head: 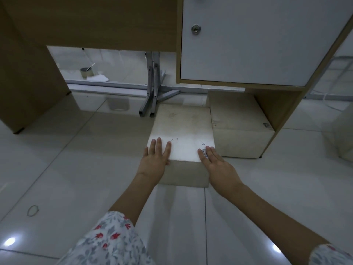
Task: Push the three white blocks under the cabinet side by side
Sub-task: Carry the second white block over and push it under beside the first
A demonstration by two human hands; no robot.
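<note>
A white block [182,129] lies on the tiled floor, its far end near the cabinet's lower edge. My left hand [154,160] rests flat on the block's near left corner, fingers spread. My right hand [217,165] lies flat on its near right corner, beside a small label. To its right, a second white block [238,119] sits partly under the cabinet [248,39], touching the first along one side. Only these two blocks are in view.
Grey metal table legs [152,88] stand just left of the block's far end. A brown desk panel [28,83] stands at the left. A roll of tape [87,72] and paper lie behind the frame. The cabinet's side panel [280,111] bounds the gap on the right.
</note>
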